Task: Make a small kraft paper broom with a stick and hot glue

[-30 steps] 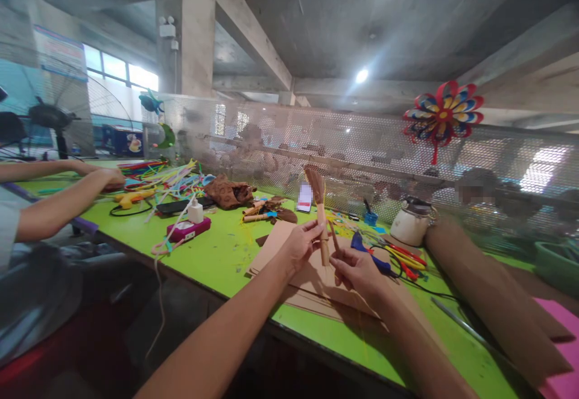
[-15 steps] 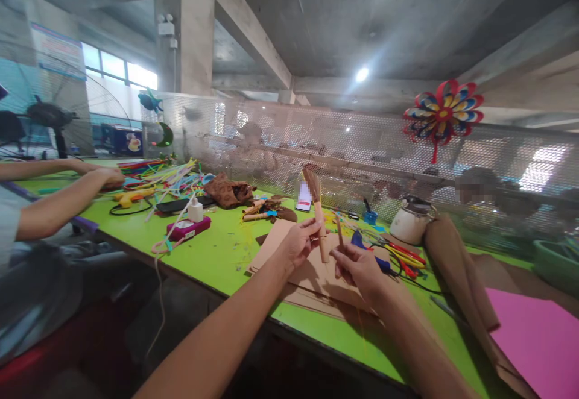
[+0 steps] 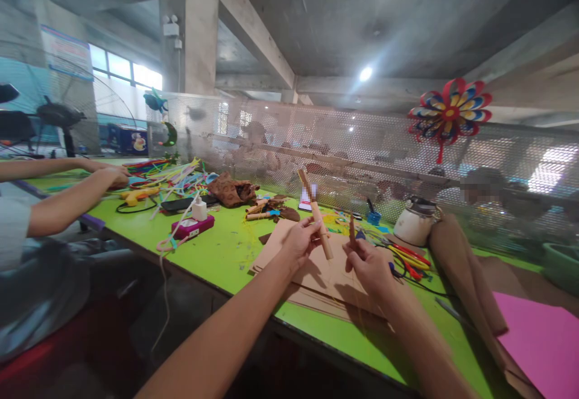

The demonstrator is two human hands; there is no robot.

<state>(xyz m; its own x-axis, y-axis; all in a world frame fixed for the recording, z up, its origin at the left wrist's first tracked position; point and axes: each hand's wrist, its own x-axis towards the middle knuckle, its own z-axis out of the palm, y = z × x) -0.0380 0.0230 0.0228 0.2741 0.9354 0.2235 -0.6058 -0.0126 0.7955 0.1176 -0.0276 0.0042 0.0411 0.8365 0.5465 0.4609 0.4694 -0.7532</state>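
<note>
My left hand point(image 3: 302, 245) is closed around a tan rolled tube point(image 3: 328, 247), with a brown flat piece point(image 3: 306, 183) sticking up from its top end. The tube leans, its lower end pointing down to the right. In my right hand point(image 3: 370, 265) a small narrow brown piece point(image 3: 351, 229) is pinched upright between thumb and fingers, a little apart from the tube. Both hands are above tan cardboard sheets point(image 3: 277, 245) stacked on the green table point(image 3: 235, 254). Thin yellow strands hang near the tube and the right hand.
Beyond the cardboard stand a phone point(image 3: 304, 206), finished brown-and-tan pieces point(image 3: 263, 211) and a crumpled brown bag point(image 3: 228, 189). A purple power strip point(image 3: 193, 226) is on the left. Red and yellow-handled tools point(image 3: 412, 257), a white kettle point(image 3: 411, 224) and pink paper point(image 3: 540, 339) are rightward. A co-worker's arms point(image 3: 76, 194) rest at far left.
The tube in my left hand has tilted further, its top leaning more to the left. My right hand and its brown piece have shifted slightly right, away from the tube.
</note>
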